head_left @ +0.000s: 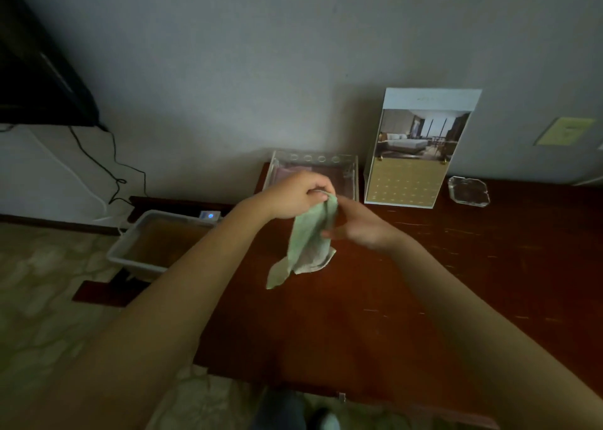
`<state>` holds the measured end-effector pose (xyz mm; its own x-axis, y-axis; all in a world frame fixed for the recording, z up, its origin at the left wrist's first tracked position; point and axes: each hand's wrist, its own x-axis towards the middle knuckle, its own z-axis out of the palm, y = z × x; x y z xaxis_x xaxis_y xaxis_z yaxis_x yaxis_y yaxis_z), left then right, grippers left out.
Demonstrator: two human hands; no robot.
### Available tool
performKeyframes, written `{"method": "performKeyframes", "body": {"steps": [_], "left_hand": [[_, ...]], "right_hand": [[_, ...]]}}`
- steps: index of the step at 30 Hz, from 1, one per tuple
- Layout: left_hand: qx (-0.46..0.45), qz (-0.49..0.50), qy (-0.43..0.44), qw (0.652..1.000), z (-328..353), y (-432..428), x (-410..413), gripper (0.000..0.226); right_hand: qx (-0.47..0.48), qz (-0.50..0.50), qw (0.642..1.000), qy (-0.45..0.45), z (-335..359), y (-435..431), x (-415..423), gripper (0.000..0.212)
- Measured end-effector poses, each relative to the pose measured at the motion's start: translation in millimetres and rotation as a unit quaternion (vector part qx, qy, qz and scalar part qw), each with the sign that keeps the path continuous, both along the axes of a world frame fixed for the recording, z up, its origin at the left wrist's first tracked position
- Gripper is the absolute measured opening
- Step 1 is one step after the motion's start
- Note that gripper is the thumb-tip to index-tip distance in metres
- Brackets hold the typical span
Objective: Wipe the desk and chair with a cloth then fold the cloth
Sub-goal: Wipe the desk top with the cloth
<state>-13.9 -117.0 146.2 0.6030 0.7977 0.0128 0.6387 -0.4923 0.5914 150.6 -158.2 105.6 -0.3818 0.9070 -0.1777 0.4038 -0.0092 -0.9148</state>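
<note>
A pale green cloth [306, 243] hangs bunched above the dark red-brown wooden desk [456, 283]. My left hand [293, 198] pinches its top edge with curled fingers. My right hand [355, 224] touches the cloth's right side, fingers curled at its edge near the top. The cloth's lower corners dangle free just above the desk surface. No chair is in view.
A clear acrylic tray [352, 172] stands at the desk's back edge by the wall. A standing photo card [414, 149] and a glass ashtray [468, 191] sit to its right. Left of the desk are a white bin [130, 250] and cables on the floor.
</note>
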Motion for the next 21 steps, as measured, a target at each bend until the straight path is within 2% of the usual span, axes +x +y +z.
{"method": "performKeyframes", "body": {"steps": [3,6,9,10,12,14,16,17,19,21], "left_hand": [[-0.007,0.013,0.015,1.0,8.2,-3.1,-10.9,0.017],[0.026,0.022,0.008,0.999,14.8,-4.3,-16.6,0.017],[0.098,0.02,0.031,0.995,21.4,-1.6,-13.5,0.02],[0.132,0.03,0.039,0.99,23.9,0.2,-12.4,0.022],[0.202,0.064,0.046,0.976,28.6,5.5,-13.0,0.029],[0.255,0.102,0.036,0.961,31.7,9.2,-15.7,0.039],[0.281,0.118,0.016,0.952,28.4,9.1,-17.9,0.043],[0.285,0.124,0.01,0.95,23.8,8.0,-19.3,0.042],[0.263,0.144,0.009,0.954,4.8,5.4,-25.2,0.03],[0.206,0.164,0.036,0.964,-24.2,3.3,-37.2,0.02]], "right_hand": [[0.009,0.02,0.998,-0.052,1.9,2.3,7.3,0.039],[0.005,0.069,0.985,-0.158,10.0,7.2,19.2,0.045],[0.032,0.097,0.947,-0.306,19.6,11.8,28.5,0.041],[0.051,0.09,0.927,-0.36,24.1,11.8,31.8,0.036],[0.105,0.028,0.9,-0.422,33.2,10.9,39.8,0.04],[0.171,-0.06,0.906,-0.384,37.8,5.6,48.8,0.042],[0.249,-0.127,0.917,-0.284,36.9,-3.1,52.7,0.036],[0.246,-0.128,0.933,-0.228,36.4,-8.0,51.9,0.031],[0.122,-0.051,0.985,-0.108,30.1,-19.4,45.7,0.033],[-0.014,0.038,0.997,-0.061,15.8,-29.6,36.9,0.056]]}}
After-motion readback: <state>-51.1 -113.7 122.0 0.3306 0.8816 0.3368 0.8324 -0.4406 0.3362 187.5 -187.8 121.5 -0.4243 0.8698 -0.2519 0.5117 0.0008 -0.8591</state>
